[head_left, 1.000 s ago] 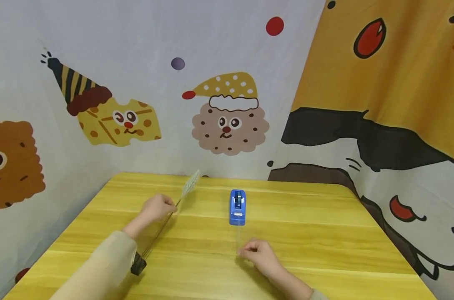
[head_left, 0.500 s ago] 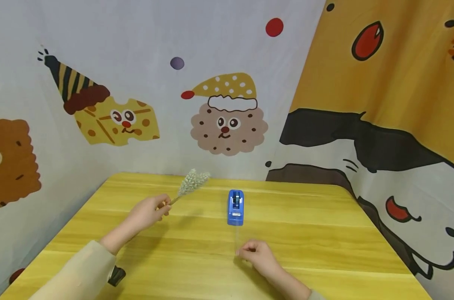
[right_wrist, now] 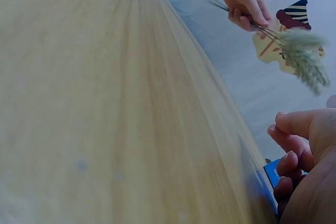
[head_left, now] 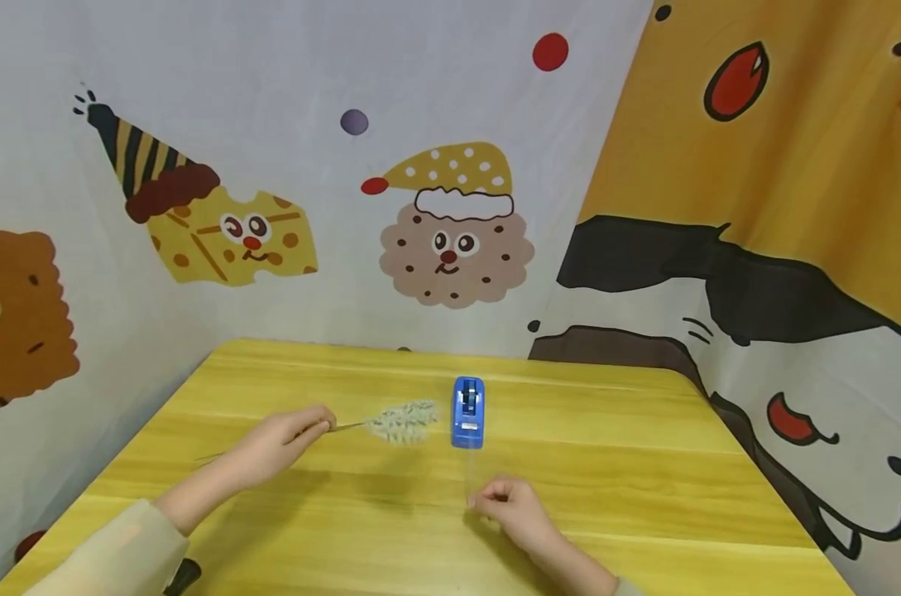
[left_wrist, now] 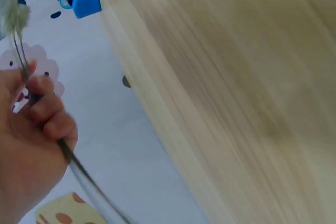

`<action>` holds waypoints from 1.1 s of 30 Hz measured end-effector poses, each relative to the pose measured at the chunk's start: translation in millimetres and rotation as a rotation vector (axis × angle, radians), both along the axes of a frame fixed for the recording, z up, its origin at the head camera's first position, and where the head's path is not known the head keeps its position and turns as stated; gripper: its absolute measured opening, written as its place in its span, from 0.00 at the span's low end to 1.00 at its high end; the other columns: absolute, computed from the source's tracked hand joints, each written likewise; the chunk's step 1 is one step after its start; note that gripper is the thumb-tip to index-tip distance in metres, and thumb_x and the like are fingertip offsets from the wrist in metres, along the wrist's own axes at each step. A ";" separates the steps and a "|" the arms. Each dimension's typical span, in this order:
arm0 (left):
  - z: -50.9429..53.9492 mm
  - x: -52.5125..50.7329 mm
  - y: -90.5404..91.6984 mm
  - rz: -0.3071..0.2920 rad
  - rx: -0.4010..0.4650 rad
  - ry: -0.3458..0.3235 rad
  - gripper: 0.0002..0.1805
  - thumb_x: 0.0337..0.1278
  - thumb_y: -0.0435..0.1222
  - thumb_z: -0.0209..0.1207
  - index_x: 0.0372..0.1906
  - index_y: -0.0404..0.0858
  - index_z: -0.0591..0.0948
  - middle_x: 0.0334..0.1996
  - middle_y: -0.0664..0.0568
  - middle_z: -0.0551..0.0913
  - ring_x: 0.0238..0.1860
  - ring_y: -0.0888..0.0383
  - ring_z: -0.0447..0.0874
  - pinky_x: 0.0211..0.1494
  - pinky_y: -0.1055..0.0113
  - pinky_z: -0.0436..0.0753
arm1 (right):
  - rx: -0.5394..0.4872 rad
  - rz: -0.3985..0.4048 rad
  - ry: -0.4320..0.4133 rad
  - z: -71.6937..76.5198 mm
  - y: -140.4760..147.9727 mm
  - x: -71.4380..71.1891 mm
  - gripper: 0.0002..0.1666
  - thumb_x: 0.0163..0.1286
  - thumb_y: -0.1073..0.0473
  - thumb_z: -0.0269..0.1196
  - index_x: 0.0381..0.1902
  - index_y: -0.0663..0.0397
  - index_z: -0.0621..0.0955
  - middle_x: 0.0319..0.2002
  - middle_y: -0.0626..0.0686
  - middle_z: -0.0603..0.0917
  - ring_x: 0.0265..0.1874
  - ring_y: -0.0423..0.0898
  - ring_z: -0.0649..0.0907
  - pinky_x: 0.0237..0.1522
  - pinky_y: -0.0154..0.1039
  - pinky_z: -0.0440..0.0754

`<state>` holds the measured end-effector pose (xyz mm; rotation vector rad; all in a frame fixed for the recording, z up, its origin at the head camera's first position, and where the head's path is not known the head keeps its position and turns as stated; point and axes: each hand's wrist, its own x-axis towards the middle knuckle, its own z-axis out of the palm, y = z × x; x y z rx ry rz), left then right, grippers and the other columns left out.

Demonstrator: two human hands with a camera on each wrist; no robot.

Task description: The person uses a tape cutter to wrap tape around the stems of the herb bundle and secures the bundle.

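Head view: left hand [head_left: 285, 444] grips thin stems [head_left: 348, 427], plumes [head_left: 403, 422] toward dispenser [head_left: 468, 414]; right hand [head_left: 519, 511] pinches tape strip [head_left: 472, 473].

Pale feathery stems [head_left: 401, 422] held aloft, blue tape dispenser [head_left: 468, 414], clear tape strip [head_left: 472, 473] extended

Grass sprigs [head_left: 401, 422] in the left grip [head_left: 288, 439] now crosswise (aslant before), nearer the blue dispenser [head_left: 468, 414]

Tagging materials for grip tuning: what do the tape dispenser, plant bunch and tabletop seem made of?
Tape dispenser: probably hard plastic, smooth; uniformly blue, molded-looking body.
Plant bunch: dried grass or imitation, matte; thin stems, pale fluffy heads.
Tabletop: wood or wood-look laminate, smooth; streaky yellowish grain.
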<state>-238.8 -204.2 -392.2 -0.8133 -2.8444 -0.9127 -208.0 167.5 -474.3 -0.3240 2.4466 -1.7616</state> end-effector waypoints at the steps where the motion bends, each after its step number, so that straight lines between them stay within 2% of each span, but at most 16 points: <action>1: 0.2 1.2 -2.0 -0.015 0.006 -0.030 0.15 0.75 0.46 0.44 0.49 0.47 0.79 0.36 0.60 0.82 0.28 0.63 0.75 0.32 0.66 0.76 | -0.002 0.002 0.000 -1.2 -0.2 0.3 0.09 0.61 0.63 0.67 0.29 0.67 0.84 0.33 0.52 0.83 0.32 0.42 0.77 0.33 0.31 0.75; 2: 0.4 2.4 -3.8 -0.033 0.008 -0.062 0.15 0.75 0.46 0.44 0.48 0.45 0.80 0.40 0.58 0.82 0.33 0.61 0.77 0.34 0.65 0.77 | -0.007 0.003 0.001 -2.2 -0.3 0.8 0.09 0.61 0.63 0.67 0.29 0.67 0.84 0.33 0.53 0.84 0.33 0.42 0.77 0.33 0.32 0.75; 4: -0.1 4.7 -6.5 -0.070 -0.002 -0.129 0.15 0.75 0.44 0.45 0.46 0.43 0.81 0.43 0.54 0.83 0.39 0.57 0.80 0.36 0.63 0.79 | -0.014 0.000 -0.008 -3.0 -0.6 1.7 0.09 0.61 0.63 0.67 0.29 0.67 0.84 0.33 0.54 0.84 0.33 0.42 0.78 0.34 0.32 0.75; 7: -2.1 8.7 -7.2 -0.138 -0.030 -0.216 0.15 0.75 0.42 0.46 0.46 0.40 0.81 0.43 0.52 0.82 0.40 0.51 0.80 0.36 0.61 0.79 | -0.034 -0.002 -0.043 -1.4 0.8 3.3 0.10 0.61 0.63 0.66 0.29 0.68 0.84 0.31 0.52 0.83 0.30 0.41 0.77 0.32 0.31 0.75; 8: -2.7 10.0 -6.6 -0.156 -0.040 -0.240 0.15 0.75 0.41 0.47 0.47 0.39 0.82 0.43 0.53 0.82 0.43 0.50 0.81 0.38 0.61 0.80 | -0.045 -0.002 -0.062 0.0 1.7 3.6 0.10 0.61 0.63 0.66 0.30 0.69 0.83 0.29 0.51 0.82 0.28 0.41 0.76 0.30 0.31 0.75; 12: -3.2 15.1 -2.4 -0.216 -0.063 -0.290 0.13 0.73 0.37 0.49 0.50 0.38 0.81 0.45 0.52 0.82 0.45 0.50 0.81 0.40 0.62 0.81 | -0.088 0.009 -0.124 10.4 6.3 2.2 0.12 0.62 0.62 0.65 0.33 0.71 0.82 0.29 0.50 0.83 0.27 0.42 0.77 0.30 0.33 0.76; 14: -2.3 17.0 0.2 -0.233 -0.069 -0.291 0.13 0.72 0.35 0.49 0.50 0.37 0.82 0.45 0.52 0.83 0.44 0.52 0.82 0.39 0.63 0.81 | -0.095 0.019 -0.130 18.1 8.1 -0.2 0.13 0.63 0.61 0.64 0.34 0.72 0.82 0.30 0.51 0.84 0.28 0.43 0.77 0.33 0.35 0.77; 16: -1.5 18.7 3.0 -0.246 -0.075 -0.280 0.12 0.72 0.34 0.50 0.50 0.38 0.82 0.44 0.53 0.83 0.43 0.55 0.82 0.37 0.65 0.80 | -0.085 0.025 -0.134 26.5 9.3 -3.2 0.14 0.64 0.60 0.64 0.36 0.71 0.82 0.30 0.50 0.83 0.28 0.42 0.75 0.32 0.35 0.76; 19: -1.5 21.2 8.6 -0.256 -0.095 -0.229 0.11 0.71 0.33 0.51 0.47 0.41 0.83 0.41 0.56 0.84 0.40 0.60 0.80 0.35 0.66 0.77 | -0.072 0.049 -0.138 38.4 10.5 -7.9 0.16 0.66 0.59 0.62 0.37 0.71 0.81 0.30 0.48 0.82 0.23 0.41 0.71 0.30 0.34 0.73; 21: -3.0 23.0 13.6 -0.254 -0.128 -0.163 0.10 0.70 0.32 0.51 0.44 0.44 0.83 0.40 0.58 0.84 0.38 0.62 0.79 0.35 0.66 0.77 | -0.079 0.065 -0.152 45.8 9.9 -10.1 0.16 0.67 0.58 0.61 0.38 0.70 0.81 0.30 0.48 0.81 0.21 0.40 0.68 0.29 0.34 0.72; 23: -5.4 24.9 19.6 -0.242 -0.180 -0.068 0.10 0.69 0.32 0.52 0.42 0.46 0.83 0.39 0.61 0.84 0.38 0.64 0.80 0.35 0.67 0.79 | -0.091 0.087 -0.164 51.3 9.2 -11.6 0.17 0.69 0.57 0.61 0.39 0.71 0.81 0.31 0.48 0.82 0.20 0.40 0.67 0.29 0.34 0.71; 26: -9.4 28.2 29.8 -0.215 -0.242 0.054 0.09 0.67 0.32 0.54 0.40 0.49 0.83 0.37 0.63 0.84 0.37 0.65 0.82 0.31 0.69 0.79 | -0.098 0.107 -0.190 58.1 7.4 -12.9 0.17 0.68 0.56 0.61 0.39 0.70 0.81 0.23 0.47 0.76 0.18 0.39 0.66 0.26 0.34 0.68; 28: -11.4 29.9 38.0 -0.193 -0.252 0.087 0.09 0.67 0.33 0.55 0.39 0.49 0.83 0.37 0.63 0.85 0.36 0.66 0.82 0.29 0.70 0.78 | -0.103 0.118 -0.206 60.6 6.8 -13.8 0.17 0.68 0.57 0.62 0.40 0.70 0.81 0.20 0.46 0.72 0.18 0.39 0.65 0.24 0.34 0.65; 30: -13.3 30.3 48.0 -0.178 -0.227 0.090 0.08 0.67 0.34 0.55 0.38 0.48 0.84 0.36 0.61 0.86 0.33 0.66 0.82 0.27 0.72 0.76 | -0.115 0.131 -0.213 62.5 6.6 -14.7 0.17 0.68 0.57 0.62 0.40 0.71 0.81 0.19 0.46 0.70 0.18 0.39 0.65 0.23 0.33 0.64; 33: -16.3 29.4 65.2 -0.162 -0.186 0.091 0.08 0.68 0.36 0.54 0.34 0.46 0.83 0.28 0.62 0.83 0.26 0.69 0.77 0.25 0.72 0.74 | -0.124 0.149 -0.213 65.1 6.1 -15.5 0.18 0.67 0.58 0.62 0.41 0.72 0.80 0.21 0.46 0.72 0.18 0.39 0.66 0.22 0.31 0.65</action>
